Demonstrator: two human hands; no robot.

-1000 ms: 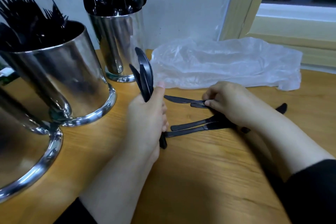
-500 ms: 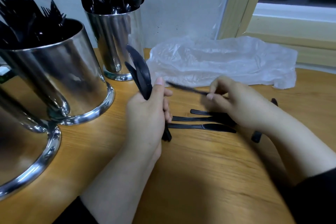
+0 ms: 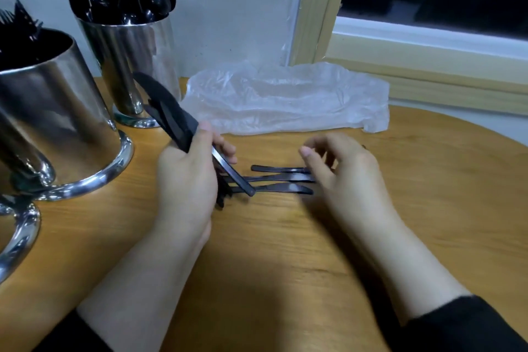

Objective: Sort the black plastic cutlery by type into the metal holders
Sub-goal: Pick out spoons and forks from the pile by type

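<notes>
Head view: the left hand is curled round a bundle of black plastic knives, thumb pressed along them, blades fanning up and to the left toward the holders, handle ends sticking out below the hand just above the wooden tabletop. The right hand hovers just over the tabletop with its fingers loosely bent and apart, gripping nothing. Between the two hands, three loose knives lie flat, roughly parallel, their right ends at the right hand's fingers. At the far left stands a spoon holder full of black spoons, and nearer the camera a fork holder with black forks. A third metal holder is cut off at the left edge; its contents are out of sight. A crumpled clear plastic bag lies behind the hands, below the window frame.
</notes>
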